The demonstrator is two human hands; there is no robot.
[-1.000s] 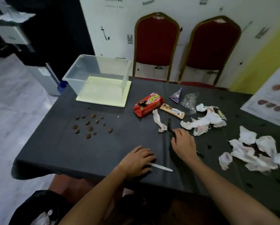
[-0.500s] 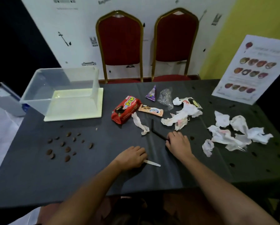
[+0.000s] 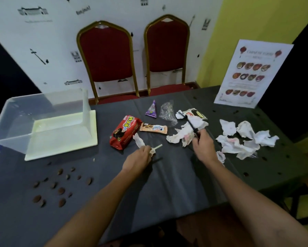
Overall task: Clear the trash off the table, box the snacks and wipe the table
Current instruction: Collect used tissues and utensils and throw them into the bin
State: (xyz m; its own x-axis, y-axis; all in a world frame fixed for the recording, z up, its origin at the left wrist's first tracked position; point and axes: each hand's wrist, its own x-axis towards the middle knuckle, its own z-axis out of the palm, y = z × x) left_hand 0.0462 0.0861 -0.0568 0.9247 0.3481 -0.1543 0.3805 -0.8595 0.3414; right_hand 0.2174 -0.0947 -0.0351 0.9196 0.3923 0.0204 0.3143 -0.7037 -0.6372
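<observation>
Evidently mid trash pickup: left hand (image 3: 140,157) was closed on a white straw (image 3: 157,147) and a paper scrap (image 3: 138,140) near the table's (image 3: 167,189) middle; right hand (image 3: 202,145) pinched a black straw (image 3: 189,122) lifted over the tissues (image 3: 183,134). More tissues (image 3: 242,139) lay toward the right edge, snacks (image 3: 124,132) mid-table, the box (image 3: 42,120) at the far-left corner. Best to bunch tissues into the already full fists, leaving sealed packets behind; crumbs (image 3: 60,186) near the left edge wait for wiping.
</observation>
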